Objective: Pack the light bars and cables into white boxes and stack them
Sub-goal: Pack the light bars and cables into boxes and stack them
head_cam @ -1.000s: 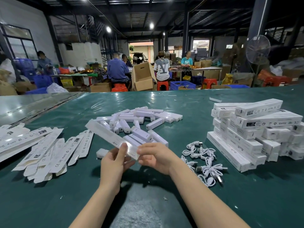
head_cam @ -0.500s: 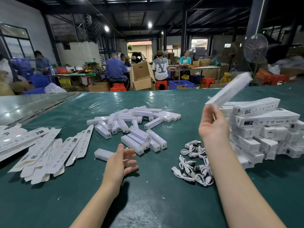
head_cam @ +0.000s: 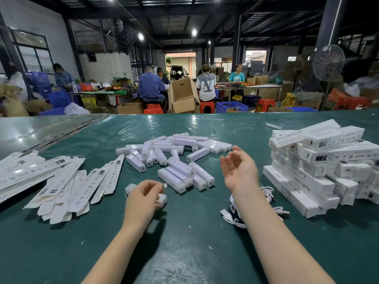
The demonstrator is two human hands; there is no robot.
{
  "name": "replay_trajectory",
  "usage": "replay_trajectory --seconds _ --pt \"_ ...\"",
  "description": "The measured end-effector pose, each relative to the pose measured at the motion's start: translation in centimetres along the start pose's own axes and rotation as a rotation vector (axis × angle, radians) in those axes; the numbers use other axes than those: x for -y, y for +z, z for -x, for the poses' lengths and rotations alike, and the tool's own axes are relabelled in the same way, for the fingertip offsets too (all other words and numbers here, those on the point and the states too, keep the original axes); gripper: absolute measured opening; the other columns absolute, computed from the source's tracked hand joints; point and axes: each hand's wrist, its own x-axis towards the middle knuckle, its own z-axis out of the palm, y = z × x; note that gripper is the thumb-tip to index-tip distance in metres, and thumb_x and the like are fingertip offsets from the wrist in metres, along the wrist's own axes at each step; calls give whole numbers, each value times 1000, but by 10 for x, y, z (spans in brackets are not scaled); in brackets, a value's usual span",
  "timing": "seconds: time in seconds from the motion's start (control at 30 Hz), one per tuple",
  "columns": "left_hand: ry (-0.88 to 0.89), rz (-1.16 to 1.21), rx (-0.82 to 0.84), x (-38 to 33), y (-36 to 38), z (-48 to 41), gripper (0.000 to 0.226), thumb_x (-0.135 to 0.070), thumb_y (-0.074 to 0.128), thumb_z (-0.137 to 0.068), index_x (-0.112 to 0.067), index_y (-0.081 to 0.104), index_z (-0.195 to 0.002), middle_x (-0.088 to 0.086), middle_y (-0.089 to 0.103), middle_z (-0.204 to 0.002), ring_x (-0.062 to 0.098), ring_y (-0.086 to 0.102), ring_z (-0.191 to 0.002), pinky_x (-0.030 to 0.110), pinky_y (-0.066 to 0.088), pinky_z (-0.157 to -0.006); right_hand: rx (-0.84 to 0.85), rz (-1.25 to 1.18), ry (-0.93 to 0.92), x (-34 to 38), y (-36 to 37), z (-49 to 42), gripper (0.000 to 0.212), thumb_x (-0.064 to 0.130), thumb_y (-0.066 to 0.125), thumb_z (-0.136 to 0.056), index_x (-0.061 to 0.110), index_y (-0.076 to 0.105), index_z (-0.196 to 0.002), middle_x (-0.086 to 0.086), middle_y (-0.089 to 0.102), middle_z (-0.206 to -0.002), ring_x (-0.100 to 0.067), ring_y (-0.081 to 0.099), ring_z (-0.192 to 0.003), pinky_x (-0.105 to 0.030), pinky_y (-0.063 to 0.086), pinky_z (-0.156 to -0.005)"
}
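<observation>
Green table [head_cam: 184, 253] shows between our forearms. Our left hand [head_cam: 143, 198] curls round a bar [head_cam: 161, 198]. Our right hand [head_cam: 239, 171] hangs released, fingers loose, above the cables [head_cam: 226, 213]. The flat boxes [head_cam: 61, 181] on the left read "CE FC RoHS". Beyond lie loose bars [head_cam: 176, 160]. The stack [head_cam: 317, 160] by the right edge reads "SMART SENSOR LAMP".

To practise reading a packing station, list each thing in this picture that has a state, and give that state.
Left hand, curled round one light bar on the table.
Right hand, open, empty, raised.
Loose light bars, unpacked, in a heap.
Flat boxes, unfolded, fanned out.
Packed boxes, closed, stacked.
Cables, coiled, partly behind the right forearm.
</observation>
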Motion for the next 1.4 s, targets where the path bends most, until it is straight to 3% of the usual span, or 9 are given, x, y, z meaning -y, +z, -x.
replay_trajectory --seconds 0.1,0.17,0.27,0.37,0.7,0.97,1.1,1.23,1.4 --pt "173 -435 -169 0 -26 -11 15 -12 60 -84 -23 63 -74 -1 68 -86 19 55 -82 30 38 -72 105 489 -130 -37 -7 1 28 -9 44 -85 11 59 -72 0 51 -51 -6 48 -38 -20 48 -45" --pt "163 -751 -279 6 -44 -20 13 -18 60 -84 -22 65 -94 5 64 -111 27 47 -108 35 37 -85 259 919 -333 -60 -17 4 26 -7 48 -81 12 61 -70 1 52 -57 -10 48 -49 -23 43 -55" --pt "-129 -1046 -298 16 -68 -28 47 -28 57 -85 -24 46 -130 10 27 -148 29 12 -137 49 17 -108 578 1601 -544 -81 -33 7 21 5 50 -79 16 67 -81 3 65 -81 -15 55 -79 -26 42 -70" --pt "-322 -1141 -219 21 -79 -27 47 -41 45 -90 -24 40 -134 12 24 -146 31 18 -134 44 20 -105 797 1870 -577 -87 -38 8 23 9 49 -79 17 69 -87 0 65 -95 -18 54 -93 -29 42 -72" --pt "-205 -1037 -214 21 -71 -30 52 -21 50 -90 -17 34 -139 18 33 -137 41 37 -121 43 30 -101 726 1687 -484 -86 -37 9 23 6 51 -78 15 71 -86 1 68 -90 -12 54 -82 -27 44 -77" --pt "63 -214 -457 4 -60 -27 61 -11 67 -80 -16 39 -134 13 43 -136 25 47 -112 37 37 -92 713 1608 -431 -87 -38 8 18 10 54 -80 14 71 -82 6 68 -79 -2 50 -67 -17 42 -67" --pt "195 81 -135 -10 -29 -6 51 -9 70 -79 -27 42 -117 -1 62 -112 6 60 -94 28 42 -83 665 992 -65 -79 -32 9 9 11 61 -86 16 66 -79 13 62 -65 -2 53 -56 -15 44 -56" --pt "237 -33 299 -6 0 19 51 -30 70 -53 -34 56 -101 -15 70 -94 2 66 -89 15 50 -76 681 574 197 -73 -31 7 19 24 60 -78 11 61 -93 0 68 -74 -13 64 -62 -24 53 -57" --pt "330 -130 268 0 6 19 35 -17 68 -59 -28 64 -92 -15 70 -90 -2 62 -82 9 45 -65 644 487 173 -73 -33 4 22 20 67 -69 7 59 -85 -3 67 -68 -17 67 -66 -28 56 -61"
